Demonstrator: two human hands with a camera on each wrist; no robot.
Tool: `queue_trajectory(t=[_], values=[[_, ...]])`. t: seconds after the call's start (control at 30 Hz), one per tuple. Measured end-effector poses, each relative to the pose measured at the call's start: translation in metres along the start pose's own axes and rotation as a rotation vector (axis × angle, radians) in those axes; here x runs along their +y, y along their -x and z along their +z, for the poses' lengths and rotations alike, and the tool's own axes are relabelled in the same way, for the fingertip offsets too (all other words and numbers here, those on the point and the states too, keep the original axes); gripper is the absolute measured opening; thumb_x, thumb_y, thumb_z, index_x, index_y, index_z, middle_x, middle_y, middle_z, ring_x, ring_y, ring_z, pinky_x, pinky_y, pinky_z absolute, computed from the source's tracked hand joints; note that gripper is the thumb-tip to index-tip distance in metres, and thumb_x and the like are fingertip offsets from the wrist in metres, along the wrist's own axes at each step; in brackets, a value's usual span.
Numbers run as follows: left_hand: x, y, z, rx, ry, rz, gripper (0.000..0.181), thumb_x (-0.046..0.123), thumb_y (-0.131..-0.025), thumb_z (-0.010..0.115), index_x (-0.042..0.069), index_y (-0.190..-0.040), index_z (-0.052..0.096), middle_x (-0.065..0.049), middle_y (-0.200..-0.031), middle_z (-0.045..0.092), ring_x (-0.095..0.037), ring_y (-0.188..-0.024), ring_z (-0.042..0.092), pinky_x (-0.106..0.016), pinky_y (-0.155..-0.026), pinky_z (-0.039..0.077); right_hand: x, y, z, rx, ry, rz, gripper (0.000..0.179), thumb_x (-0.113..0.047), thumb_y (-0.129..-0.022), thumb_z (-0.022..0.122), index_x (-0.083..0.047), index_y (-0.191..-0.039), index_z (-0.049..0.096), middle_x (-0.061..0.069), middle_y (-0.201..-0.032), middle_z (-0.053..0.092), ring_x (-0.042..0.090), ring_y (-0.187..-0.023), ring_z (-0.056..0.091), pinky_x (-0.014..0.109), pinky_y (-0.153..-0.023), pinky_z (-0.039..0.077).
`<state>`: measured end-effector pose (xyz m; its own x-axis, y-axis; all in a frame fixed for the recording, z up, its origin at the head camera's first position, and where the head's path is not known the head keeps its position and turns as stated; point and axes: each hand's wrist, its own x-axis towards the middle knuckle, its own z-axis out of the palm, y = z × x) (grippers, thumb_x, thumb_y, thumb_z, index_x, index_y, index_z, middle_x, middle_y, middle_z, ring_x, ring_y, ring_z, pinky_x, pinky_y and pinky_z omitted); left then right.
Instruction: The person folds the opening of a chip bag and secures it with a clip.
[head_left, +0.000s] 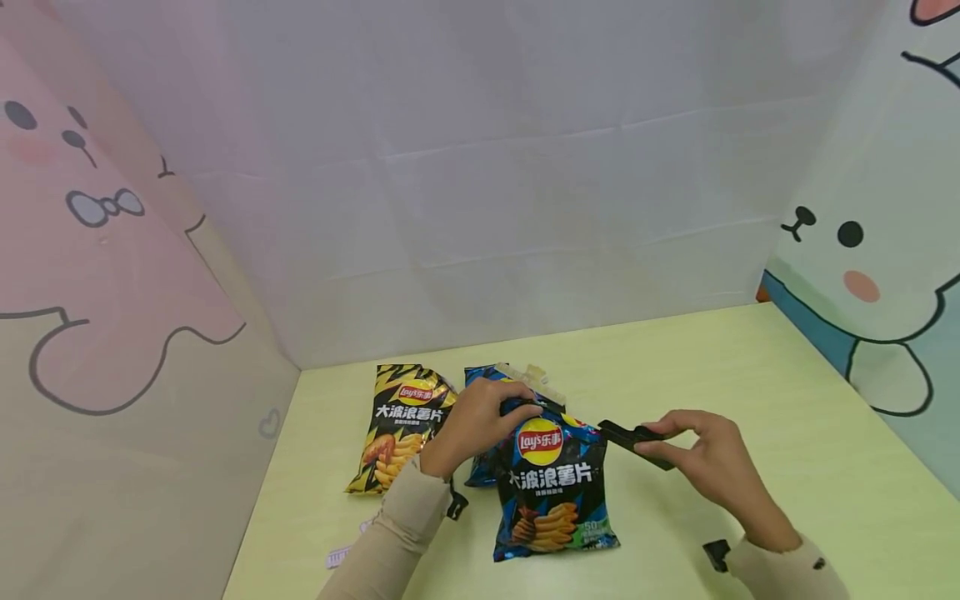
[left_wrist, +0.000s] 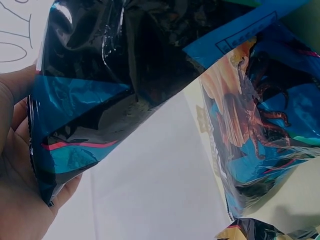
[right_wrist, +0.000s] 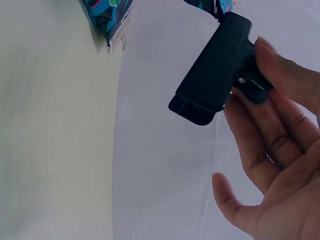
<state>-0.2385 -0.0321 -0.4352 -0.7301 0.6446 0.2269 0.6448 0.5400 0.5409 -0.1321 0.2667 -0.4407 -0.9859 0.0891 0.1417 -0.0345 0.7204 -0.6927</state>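
Observation:
My left hand (head_left: 480,421) grips the top edge of a blue-and-black Lay's chip bag (head_left: 555,483), which hangs upright with its front towards me. In the left wrist view that bag (left_wrist: 110,75) fills the upper part, fingers behind its edge. My right hand (head_left: 716,458) pinches a black bag clip (head_left: 637,442) just right of the bag's top corner. The right wrist view shows the clip (right_wrist: 215,70) between thumb and fingers; whether its far end touches the bag I cannot tell.
Behind the held bag lies another blue chip bag (head_left: 480,379), partly hidden, with a cream clip (head_left: 536,383) at its top. A yellow-and-black Lay's bag (head_left: 408,417) lies to the left. Near my left sleeve is a small purple item (head_left: 337,557). White cloth walls (head_left: 510,183) border the pale table (head_left: 750,375).

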Motion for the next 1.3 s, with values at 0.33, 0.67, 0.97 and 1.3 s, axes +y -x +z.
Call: queue_trajectory(t=[0.33,0.67,0.97,1.3], values=[[-0.001,0.001,0.000,0.000,0.009,0.024,0.021,0.037,-0.098,0.065,0.022,-0.107,0.077,0.007,-0.090,0.077,0.002,-0.057,0.046,-0.018,-0.067,0.047,-0.009,-0.007,0.010,-0.046,-0.064,-0.041,0.012,-0.026,-0.078,0.087,-0.023,-0.085,0.078,-0.003,-0.093,0.078,0.009,-0.092,0.064,0.035,-0.082,0.046],[0.000,0.001,-0.001,-0.028,0.031,0.045,0.023,0.034,-0.099,0.064,0.019,-0.110,0.077,0.004,-0.106,0.078,-0.002,-0.086,0.069,-0.023,-0.082,0.057,-0.024,-0.017,0.020,-0.067,-0.091,-0.071,0.011,-0.024,-0.079,0.086,-0.021,-0.086,0.079,-0.004,-0.092,0.077,0.016,-0.093,0.065,0.043,-0.090,0.047],[0.000,0.002,-0.003,-0.053,0.131,0.032,0.022,0.030,-0.101,0.062,0.018,-0.115,0.074,0.002,-0.116,0.075,-0.011,-0.107,0.070,-0.030,-0.093,0.057,-0.033,-0.025,0.028,-0.090,-0.138,-0.104,0.010,-0.027,-0.080,0.086,-0.022,-0.086,0.078,-0.005,-0.091,0.077,0.014,-0.091,0.067,0.041,-0.087,0.048],[-0.004,0.003,-0.005,-0.053,0.225,0.121,0.021,0.010,-0.102,0.059,0.013,-0.121,0.068,-0.005,-0.117,0.070,-0.012,-0.101,0.067,-0.026,-0.091,0.057,-0.037,-0.033,0.037,-0.090,-0.153,-0.159,0.011,-0.026,-0.081,0.085,-0.024,-0.089,0.078,-0.008,-0.083,0.074,0.005,-0.081,0.064,0.041,-0.087,0.049]])
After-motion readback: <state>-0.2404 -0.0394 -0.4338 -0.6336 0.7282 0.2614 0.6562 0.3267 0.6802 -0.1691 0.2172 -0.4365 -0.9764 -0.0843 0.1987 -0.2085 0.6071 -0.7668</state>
